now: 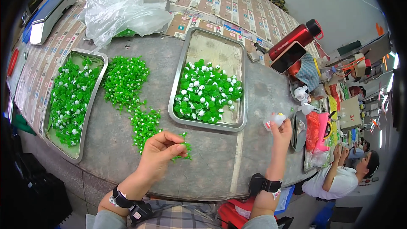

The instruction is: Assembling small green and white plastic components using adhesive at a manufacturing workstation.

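Note:
My left hand [160,156] is closed in a pinch above the near end of a pile of small green plastic pieces with white tips [126,80]. Green bits show right by its fingertips, but what it pinches is too small to make out. To the right, my right hand [281,129] holds a small translucent white bottle [275,120] with a yellow spot on it, raised over the table. Between and beyond my hands lies a metal tray [207,125], partly filled with green-and-white plastic pieces [207,91].
At left a second metal tray [101,68] holds similar pieces. Behind stand a tray under a clear plastic bag [114,10] and a scale [51,17]. A red bottle [294,38] with a phone [288,57] leaning on it stands back right. A co-worker [345,178] sits right.

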`<action>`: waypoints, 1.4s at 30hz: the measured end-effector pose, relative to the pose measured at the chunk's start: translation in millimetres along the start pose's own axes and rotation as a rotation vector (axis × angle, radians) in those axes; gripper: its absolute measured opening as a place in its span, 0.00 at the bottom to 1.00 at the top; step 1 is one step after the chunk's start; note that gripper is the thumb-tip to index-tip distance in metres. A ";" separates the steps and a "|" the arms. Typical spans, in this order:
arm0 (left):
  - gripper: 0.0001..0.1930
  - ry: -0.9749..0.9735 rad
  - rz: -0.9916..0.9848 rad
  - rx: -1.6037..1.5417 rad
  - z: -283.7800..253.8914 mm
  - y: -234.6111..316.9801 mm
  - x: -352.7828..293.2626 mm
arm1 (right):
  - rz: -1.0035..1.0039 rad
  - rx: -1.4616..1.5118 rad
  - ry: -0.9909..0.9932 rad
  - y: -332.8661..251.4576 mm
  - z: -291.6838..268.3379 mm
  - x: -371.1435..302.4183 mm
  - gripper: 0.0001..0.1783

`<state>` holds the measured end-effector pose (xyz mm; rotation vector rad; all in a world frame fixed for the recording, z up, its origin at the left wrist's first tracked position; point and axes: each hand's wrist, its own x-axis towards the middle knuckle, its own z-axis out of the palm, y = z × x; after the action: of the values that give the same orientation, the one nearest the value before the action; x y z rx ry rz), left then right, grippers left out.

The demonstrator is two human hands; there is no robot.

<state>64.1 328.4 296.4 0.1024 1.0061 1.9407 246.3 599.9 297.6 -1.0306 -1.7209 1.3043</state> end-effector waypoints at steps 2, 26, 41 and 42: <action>0.05 -0.007 -0.002 -0.002 0.8 0.0 0.9 | 0.018 -0.006 0.013 4.9 -3.3 0.4 0.22; 0.05 -0.283 -0.019 0.075 1.1 -3.2 -0.5 | 0.280 0.413 -0.851 -70.2 120.5 -76.2 0.16; 0.03 -0.172 -0.091 -0.135 -3.9 -1.4 0.6 | 0.331 0.388 -0.744 -57.8 123.3 -97.1 0.11; 0.03 -0.168 -0.096 -0.146 -3.6 -1.4 0.4 | 0.330 0.357 -0.731 -58.2 122.5 -97.3 0.11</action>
<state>63.3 326.9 292.9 0.1297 0.7442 1.8777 166.9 454.8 319.5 -0.6784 -1.7434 2.3152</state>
